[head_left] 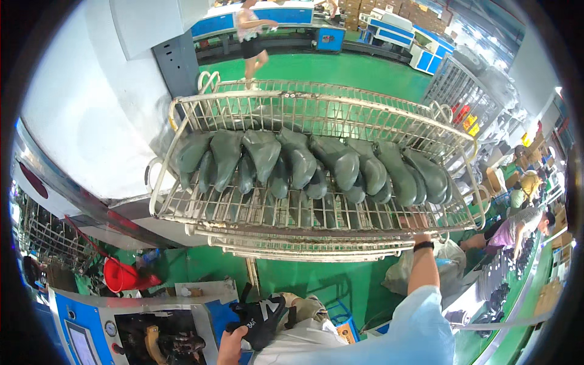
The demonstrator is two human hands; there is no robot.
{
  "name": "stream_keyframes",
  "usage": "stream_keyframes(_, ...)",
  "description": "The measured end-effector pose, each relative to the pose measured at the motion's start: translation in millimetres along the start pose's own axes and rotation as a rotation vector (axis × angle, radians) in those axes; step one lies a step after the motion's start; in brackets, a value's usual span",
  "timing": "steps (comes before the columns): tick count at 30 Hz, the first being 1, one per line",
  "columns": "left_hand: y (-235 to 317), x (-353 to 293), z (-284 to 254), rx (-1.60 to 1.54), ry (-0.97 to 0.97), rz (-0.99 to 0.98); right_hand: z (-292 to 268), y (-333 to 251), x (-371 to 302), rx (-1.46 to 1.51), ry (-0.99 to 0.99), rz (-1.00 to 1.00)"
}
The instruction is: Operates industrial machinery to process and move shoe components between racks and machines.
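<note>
A wire rack cart [304, 96] with off-white metal bars stands before me. On its upper shelf lies a row of several dark green shoe lasts [261, 152], some overlapping others, with more showing through the bars below. My right hand [416, 224], a black band at its wrist, reaches to the rack's near right edge beside the lasts; bars partly hide its fingers, and their grip cannot be made out. Low in the picture, my left hand [231, 347] is closed on a black shoe upper [261, 319] with white marks, held close to my body.
A blue and white machine [79, 331] with a screen stands at the lower left. Nearby is a red bucket [120, 275]. A plastic bag [450, 267] sits right of the rack. People [517, 228] work along a conveyor at right; another person [249, 36] is beyond the rack.
</note>
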State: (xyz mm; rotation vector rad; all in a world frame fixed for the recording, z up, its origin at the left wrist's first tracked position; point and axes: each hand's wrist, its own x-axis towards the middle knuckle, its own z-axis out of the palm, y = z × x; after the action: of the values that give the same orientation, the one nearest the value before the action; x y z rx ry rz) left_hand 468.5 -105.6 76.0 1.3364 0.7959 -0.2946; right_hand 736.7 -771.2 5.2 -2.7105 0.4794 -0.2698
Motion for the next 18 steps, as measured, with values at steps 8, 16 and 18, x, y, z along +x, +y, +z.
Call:
stream_keyframes(8, -37, -53, -42, -0.423, 0.243, 0.039, 69, -66, 29, -0.285, 0.007, -0.099)
stream_keyframes(16, -146, -198, -117, -0.413, 0.601, -0.093, 140, -392, -156, -0.425, -0.177, -0.967)
stream_keyframes(18, -197, -246, -122, -0.353, 0.758, -0.228, 129, -481, -238, -0.325, -0.463, -1.055)
